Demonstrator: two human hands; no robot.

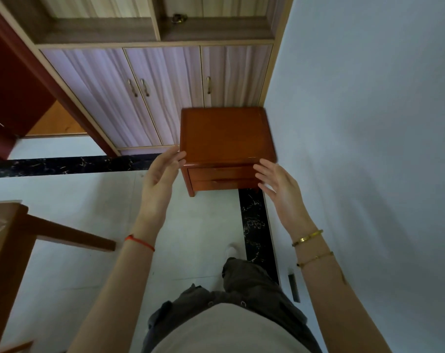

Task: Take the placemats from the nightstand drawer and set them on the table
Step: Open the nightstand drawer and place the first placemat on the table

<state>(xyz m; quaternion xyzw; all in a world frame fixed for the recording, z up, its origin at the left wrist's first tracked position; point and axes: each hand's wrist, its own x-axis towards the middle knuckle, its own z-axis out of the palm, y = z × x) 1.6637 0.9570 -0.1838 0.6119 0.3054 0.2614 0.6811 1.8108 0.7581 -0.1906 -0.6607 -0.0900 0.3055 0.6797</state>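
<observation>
A reddish-brown wooden nightstand [224, 135] stands on the floor in the corner, against the white wall. Both of its drawers, the upper drawer [220, 172] and the lower one [222, 184], are closed. No placemats show. My left hand [161, 174] is raised in front of the nightstand's left front corner, fingers apart and empty. My right hand [277, 186] hovers before the right ends of the drawers, fingers spread, holding nothing. A corner of the wooden table [6, 225] shows at the lower left.
A cabinet with three pale wood-grain doors [150, 98] stands behind the nightstand. The white wall [369, 149] runs along the right. A dark red door [10, 93] is at the left. My legs and a white shoe [231, 250] are below.
</observation>
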